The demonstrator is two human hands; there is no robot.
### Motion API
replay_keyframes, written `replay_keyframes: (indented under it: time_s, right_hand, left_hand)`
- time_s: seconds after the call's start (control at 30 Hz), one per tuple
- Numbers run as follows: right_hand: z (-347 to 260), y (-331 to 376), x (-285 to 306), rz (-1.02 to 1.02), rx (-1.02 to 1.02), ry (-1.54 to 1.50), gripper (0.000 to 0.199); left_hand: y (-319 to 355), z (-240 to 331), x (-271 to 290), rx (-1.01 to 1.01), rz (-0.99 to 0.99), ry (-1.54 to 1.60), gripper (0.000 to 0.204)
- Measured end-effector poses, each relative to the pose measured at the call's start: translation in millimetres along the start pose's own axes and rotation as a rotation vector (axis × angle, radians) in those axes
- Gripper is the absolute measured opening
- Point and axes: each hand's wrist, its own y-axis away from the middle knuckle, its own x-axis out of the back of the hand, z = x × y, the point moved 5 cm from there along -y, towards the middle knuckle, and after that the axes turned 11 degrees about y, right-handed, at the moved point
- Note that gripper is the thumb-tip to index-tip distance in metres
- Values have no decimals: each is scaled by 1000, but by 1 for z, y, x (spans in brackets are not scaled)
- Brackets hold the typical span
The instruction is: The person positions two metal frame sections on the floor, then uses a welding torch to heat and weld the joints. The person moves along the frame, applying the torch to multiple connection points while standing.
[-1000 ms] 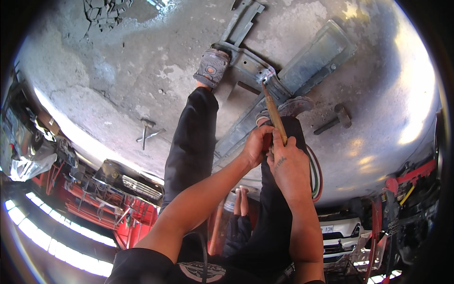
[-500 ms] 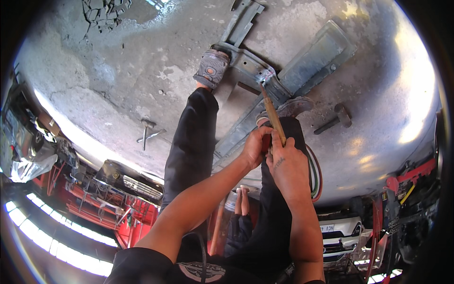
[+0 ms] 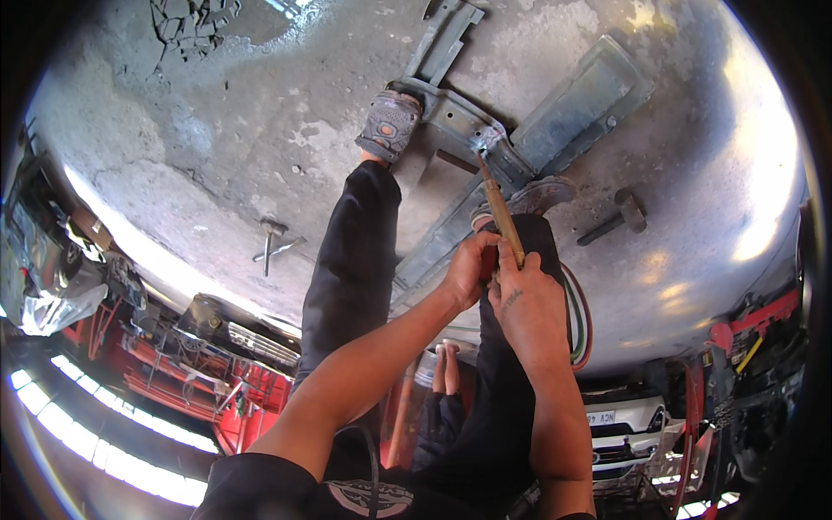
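Observation:
A long brass-coloured gas torch [image 3: 500,212] is gripped in my right hand [image 3: 530,299], fingers wrapped round its handle. My left hand [image 3: 470,267] is closed at the rear of the torch, by a red part partly hidden between the hands. Green and red hoses [image 3: 579,316] loop down beside my right forearm. The torch tip touches or almost touches a bent grey metal car part [image 3: 455,114], where a bright, heated-looking patch shows. One shoe [image 3: 388,126] presses on the left end of that part; my other shoe [image 3: 542,196] stands by its right end.
A flat grey metal panel [image 3: 585,104] lies on the concrete floor to the right. A hammer [image 3: 617,218] rests right of my foot; another hammer [image 3: 272,234] and a crossed tool lie left. A person sits behind my legs. Vehicles, including a white car [image 3: 628,425], and red frames stand around.
The bright patch on the metal at the torch tip looks larger and bluer. Hands and torch have hardly moved.

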Motion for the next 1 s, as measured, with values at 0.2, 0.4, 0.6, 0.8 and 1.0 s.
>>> replay_keyframes:
  time_s: [0.2,0.4,0.6,0.8,1.0]
  right_hand:
    - [-1,0,0,4,-7,-6,60]
    - [-2,-1,-2,4,-7,4,59]
    - [-4,-1,-3,3,-1,5,61]
    - [-6,-1,-5,-2,-4,-1,63]
    - [-9,0,-7,-15,7,24,68]
  left_hand:
    - [3,2,-4,-5,22,6,28]
    - [4,2,-2,6,29,6,29]
    - [-3,-1,8,-26,33,-1,30]
    - [-3,7,3,-74,52,-31,30]
    - [-3,9,7,-71,104,-111,38]
